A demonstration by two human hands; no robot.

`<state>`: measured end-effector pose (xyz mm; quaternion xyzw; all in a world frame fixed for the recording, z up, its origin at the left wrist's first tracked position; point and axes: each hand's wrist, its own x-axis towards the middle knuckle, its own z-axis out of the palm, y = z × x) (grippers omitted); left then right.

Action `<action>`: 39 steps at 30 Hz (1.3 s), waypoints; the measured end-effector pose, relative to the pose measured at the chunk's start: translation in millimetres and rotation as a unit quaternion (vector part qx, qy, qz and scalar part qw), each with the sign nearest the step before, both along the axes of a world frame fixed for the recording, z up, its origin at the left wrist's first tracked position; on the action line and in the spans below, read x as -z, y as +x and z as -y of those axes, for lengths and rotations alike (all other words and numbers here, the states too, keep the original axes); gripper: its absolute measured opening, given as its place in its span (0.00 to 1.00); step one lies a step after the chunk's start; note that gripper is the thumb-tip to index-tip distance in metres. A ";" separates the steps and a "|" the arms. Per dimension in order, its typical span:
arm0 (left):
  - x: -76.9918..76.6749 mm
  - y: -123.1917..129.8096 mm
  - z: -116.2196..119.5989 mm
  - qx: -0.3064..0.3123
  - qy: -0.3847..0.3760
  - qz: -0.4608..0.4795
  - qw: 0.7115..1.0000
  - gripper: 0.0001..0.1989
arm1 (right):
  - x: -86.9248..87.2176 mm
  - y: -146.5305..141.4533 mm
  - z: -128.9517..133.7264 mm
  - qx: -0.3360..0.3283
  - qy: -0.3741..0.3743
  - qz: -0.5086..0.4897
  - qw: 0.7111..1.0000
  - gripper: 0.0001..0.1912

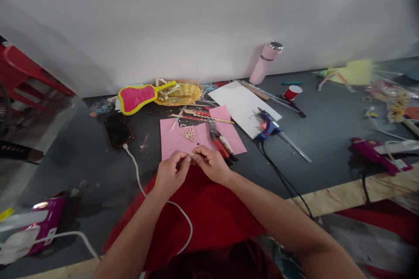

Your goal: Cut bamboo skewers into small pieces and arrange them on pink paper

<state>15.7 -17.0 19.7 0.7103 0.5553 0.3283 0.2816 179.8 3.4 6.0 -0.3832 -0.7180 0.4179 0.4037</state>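
My left hand [173,171] and my right hand [211,164] meet at the fingertips over the near edge of the pink paper [168,137]. Both are closed in a pinch around a small pale piece [191,154], mostly covered by the fingers; its exact kind I cannot make out. Just beyond them, a little heap of cream-coloured bits [189,134] lies on the paper. Pliers [218,139] with red grips rest right of my right hand. Below my hands spreads a red cloth [209,209].
A blue glue gun [270,125] sits on a white board [244,107], its black cord trailing toward me. A phone [118,130] with a white cable lies left. Behind are a wicker basket [183,93], a pink-yellow paddle [137,98], a pink bottle [263,65] and a red spool [292,93].
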 end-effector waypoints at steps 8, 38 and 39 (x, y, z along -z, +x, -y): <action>1.6 -0.1 -0.6 -0.001 0.009 0.000 1.000 0.08 | 0.2 -0.2 0.3 0.006 -0.010 0.004 1.000 0.09; 2.6 -2.0 -0.9 0.012 0.006 -0.024 1.000 0.10 | -0.5 0.3 -0.9 -0.010 -0.035 -0.017 0.999 0.08; 2.4 -2.0 -0.9 0.011 0.005 -0.026 1.000 0.10 | -0.5 0.5 -0.9 -0.011 -0.034 -0.017 0.999 0.08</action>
